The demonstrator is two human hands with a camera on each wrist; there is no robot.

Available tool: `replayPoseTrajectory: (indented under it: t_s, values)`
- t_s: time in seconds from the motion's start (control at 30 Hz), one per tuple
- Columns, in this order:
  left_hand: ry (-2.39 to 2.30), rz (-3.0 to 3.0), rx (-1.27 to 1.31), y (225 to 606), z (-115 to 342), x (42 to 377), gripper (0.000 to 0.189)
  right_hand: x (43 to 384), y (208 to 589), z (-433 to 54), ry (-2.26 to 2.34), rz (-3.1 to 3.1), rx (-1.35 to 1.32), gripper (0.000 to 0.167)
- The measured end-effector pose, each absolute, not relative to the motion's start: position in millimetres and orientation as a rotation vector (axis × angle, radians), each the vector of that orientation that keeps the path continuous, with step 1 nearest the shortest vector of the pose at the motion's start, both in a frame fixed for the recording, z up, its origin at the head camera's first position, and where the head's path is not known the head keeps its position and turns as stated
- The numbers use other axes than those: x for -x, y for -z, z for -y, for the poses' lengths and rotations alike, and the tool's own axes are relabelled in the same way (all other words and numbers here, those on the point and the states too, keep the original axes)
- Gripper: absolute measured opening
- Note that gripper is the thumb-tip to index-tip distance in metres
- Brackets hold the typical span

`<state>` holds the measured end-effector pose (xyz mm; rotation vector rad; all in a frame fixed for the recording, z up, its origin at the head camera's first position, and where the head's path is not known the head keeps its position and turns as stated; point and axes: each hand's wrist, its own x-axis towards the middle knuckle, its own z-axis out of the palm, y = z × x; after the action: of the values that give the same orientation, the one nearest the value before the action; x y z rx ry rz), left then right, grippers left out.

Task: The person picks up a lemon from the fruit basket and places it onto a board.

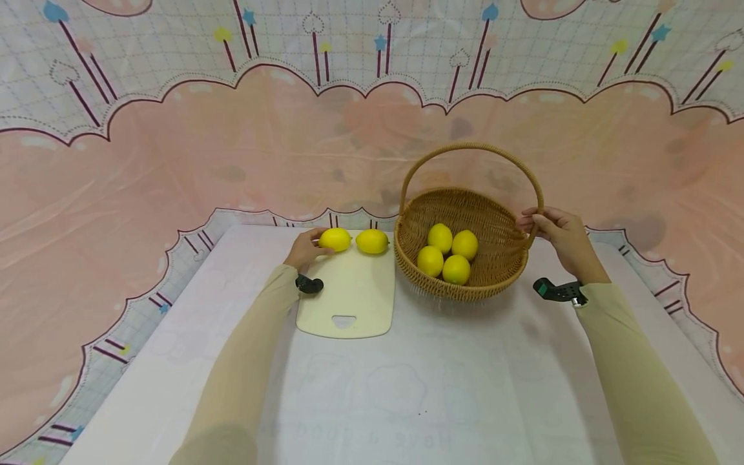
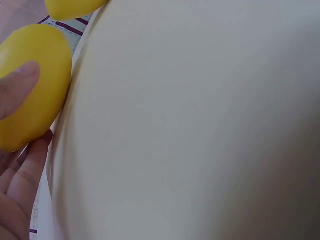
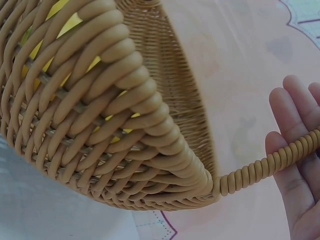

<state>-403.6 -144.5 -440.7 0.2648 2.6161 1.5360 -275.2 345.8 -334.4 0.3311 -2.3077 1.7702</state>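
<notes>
In the head view my left hand (image 1: 305, 249) holds a yellow lemon (image 1: 334, 239) at the far left corner of a cream cutting board (image 1: 349, 290). The left wrist view has the thumb (image 2: 24, 82) on the lemon's side and fingertips under its end. Just right of it lies a second lemon (image 1: 372, 241) on the board's far end. My right hand (image 1: 565, 239) holds the handle of a brown wicker basket (image 1: 494, 216) low on its right side, thumb and fingers on either side of the handle. The basket leans toward me, with several lemons (image 1: 456, 269) inside.
A white-covered table (image 1: 372, 387) carries the board and basket; bare cloth shows in front of both. Behind it hangs a pink patterned cloth (image 1: 290, 155). The basket's tall arched handle (image 1: 473, 146) rises against this cloth.
</notes>
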Motion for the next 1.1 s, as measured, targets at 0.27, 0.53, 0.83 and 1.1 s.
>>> replayPoseTrajectory:
  t_s: [0.27,0.53,0.83,1.1]
  values:
    - [-1.517,-2.611,-0.279,438.9,139.8,402.0,0.064,273.8,333.6,-345.8,-1.798,2.295,-0.334,0.02]
    - [-1.533,-2.615,-0.287,437.5,138.7,403.1,0.067,273.7,333.2,-345.5,-1.782,2.306,-0.322,0.028]
    - [-1.453,-2.669,-0.23,436.8,138.2,407.5,0.067,274.8,332.7,-344.6,-1.761,2.329,-0.303,0.046]
    - [-1.481,-2.674,-0.226,435.8,137.4,408.2,0.069,274.9,333.2,-345.9,-1.779,2.315,-0.317,0.044]
